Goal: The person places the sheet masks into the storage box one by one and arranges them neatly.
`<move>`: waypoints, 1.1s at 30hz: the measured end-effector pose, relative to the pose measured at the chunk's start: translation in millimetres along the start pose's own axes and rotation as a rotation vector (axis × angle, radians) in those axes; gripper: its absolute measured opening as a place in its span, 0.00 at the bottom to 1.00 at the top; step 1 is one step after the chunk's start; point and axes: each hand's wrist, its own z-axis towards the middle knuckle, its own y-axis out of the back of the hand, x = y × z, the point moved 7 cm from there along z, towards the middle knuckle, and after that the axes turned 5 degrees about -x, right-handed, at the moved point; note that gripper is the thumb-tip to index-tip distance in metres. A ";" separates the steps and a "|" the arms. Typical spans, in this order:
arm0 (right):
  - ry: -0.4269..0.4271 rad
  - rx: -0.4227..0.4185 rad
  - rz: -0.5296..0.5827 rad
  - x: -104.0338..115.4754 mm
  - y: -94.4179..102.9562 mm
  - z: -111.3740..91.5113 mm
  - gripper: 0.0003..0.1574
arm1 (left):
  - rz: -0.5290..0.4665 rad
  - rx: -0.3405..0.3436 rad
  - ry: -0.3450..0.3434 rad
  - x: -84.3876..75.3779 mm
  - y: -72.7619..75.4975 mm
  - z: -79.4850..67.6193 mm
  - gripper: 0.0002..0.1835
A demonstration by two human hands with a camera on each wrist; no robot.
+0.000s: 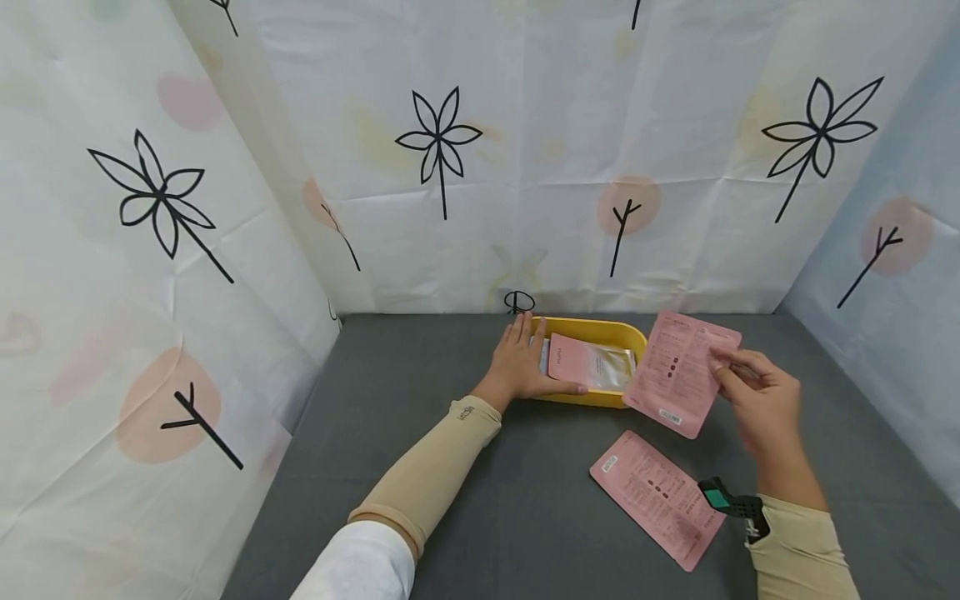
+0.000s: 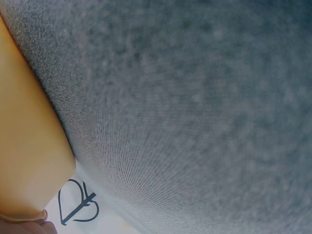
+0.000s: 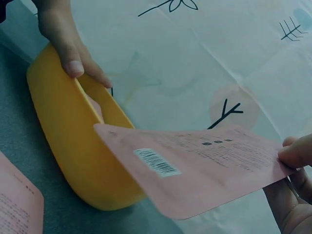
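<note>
A flat pink sheet-mask packet (image 1: pixel 678 375) with a barcode and printed text is pinched at its right edge between the thumb and fingers of my right hand (image 1: pixel 759 396). The packet tilts beside the right end of a yellow bin (image 1: pixel 562 400), overlapping its rim in the head view. My left hand (image 1: pixel 517 362) spans the bin's left end, thumb along the near rim and straight fingers at the far rim. Inside lies a pink and silver packet (image 1: pixel 577 362), partly behind the left hand. The left wrist view shows the bin's wall (image 2: pixel 29 131) and a bit of fingertip.
Another pink packet (image 1: pixel 656 500), printed side up, lies on the grey table (image 1: pixel 450 500) in front of the bin, near the right forearm. A patterned white cloth (image 1: pixel 525 167) stands behind the table and along both sides.
</note>
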 end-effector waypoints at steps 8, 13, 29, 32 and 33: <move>-0.130 -0.158 0.081 -19.8 11.2 6.9 0.19 | -0.017 0.009 0.006 1.5 -2.5 2.2 0.79; -0.166 -0.197 0.085 -24.8 18.3 7.9 0.25 | -0.010 -0.018 0.006 0.2 0.5 1.0 0.78; -0.253 -0.207 0.040 -40.3 32.1 2.8 0.47 | -0.022 -0.013 0.008 -2.1 2.2 -1.2 0.78; -0.256 -0.208 0.071 -42.6 31.0 2.6 0.42 | -0.024 -0.010 0.009 -1.8 2.9 -0.7 0.78; -0.260 -0.206 0.082 -43.3 30.2 2.8 0.40 | -0.025 -0.006 0.009 -1.5 2.9 -0.5 0.78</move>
